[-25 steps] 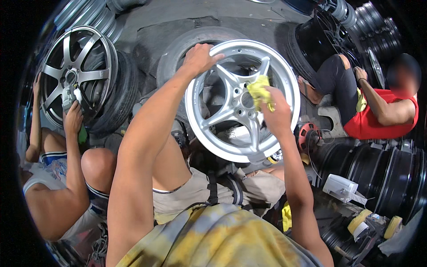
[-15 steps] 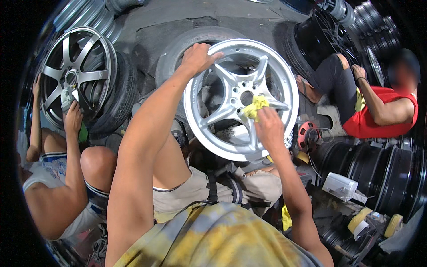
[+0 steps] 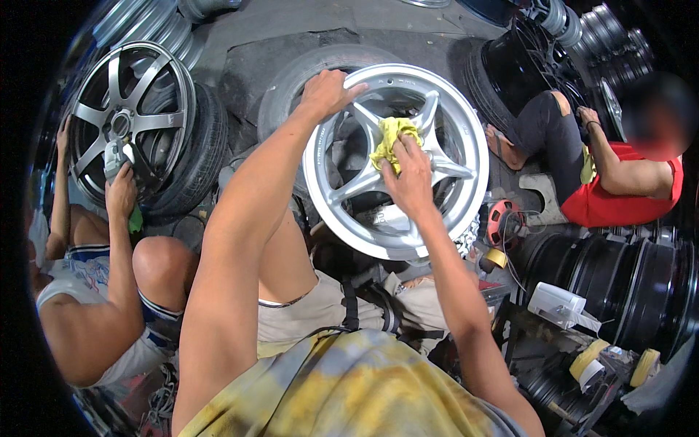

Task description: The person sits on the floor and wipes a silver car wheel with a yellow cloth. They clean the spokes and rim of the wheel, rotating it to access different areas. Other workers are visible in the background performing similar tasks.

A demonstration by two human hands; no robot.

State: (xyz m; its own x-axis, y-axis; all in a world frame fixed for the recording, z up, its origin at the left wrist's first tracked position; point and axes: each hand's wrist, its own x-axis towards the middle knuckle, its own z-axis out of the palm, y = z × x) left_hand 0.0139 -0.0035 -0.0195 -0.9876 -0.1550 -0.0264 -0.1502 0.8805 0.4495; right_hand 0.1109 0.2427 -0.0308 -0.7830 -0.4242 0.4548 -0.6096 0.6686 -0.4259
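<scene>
A: Specify grip condition.
B: The right hand (image 3: pixel 409 175) is closed on a crumpled yellow cloth (image 3: pixel 397 137), which covers the center of the silver wheel (image 3: pixel 360 181). The left hand (image 3: pixel 325 95) is clamped on the wheel's upper-left edge.
A: Specify surroundings.
B: A tire (image 3: pixel 280 91) lies partly hidden behind the wheel. At left, a co-worker (image 3: pixel 109 309) holds a grey tool (image 3: pixel 113 156) at a dark spoked wheel (image 3: pixel 162 121).

Black rims (image 3: pixel 632 284), person in red (image 3: pixel 615 195)

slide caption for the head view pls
Left hand holding the edge of a silver wheel, right hand pressing a yellow cloth over its middle.
</scene>
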